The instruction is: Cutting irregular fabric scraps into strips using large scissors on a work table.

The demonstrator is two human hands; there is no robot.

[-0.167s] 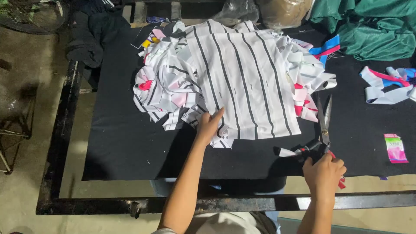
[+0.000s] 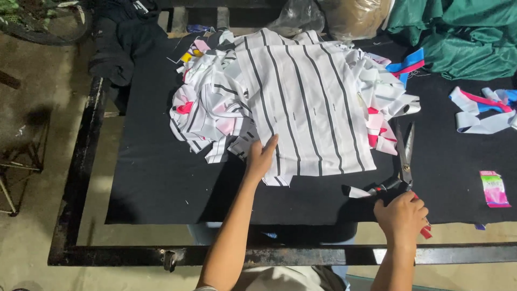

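A heap of white cloth pieces with black stripes point(image 2: 301, 102) lies on a black cloth-covered table point(image 2: 161, 183). My left hand point(image 2: 262, 157) rests flat on the near edge of the top striped piece, fingers pointing away from me. My right hand point(image 2: 401, 215) grips the red and black handles of large scissors point(image 2: 405, 153), whose blades point away from me along the right side of the heap. A small white offcut point(image 2: 358, 192) lies just left of the handles.
Green fabric point(image 2: 458, 37) is piled at the back right. White, pink and blue strips point(image 2: 484, 110) lie at the right. A small pink and green packet point(image 2: 494, 188) sits near the right front edge. Dark clothing point(image 2: 126, 43) hangs at the back left. A black metal frame point(image 2: 81, 161) borders the table.
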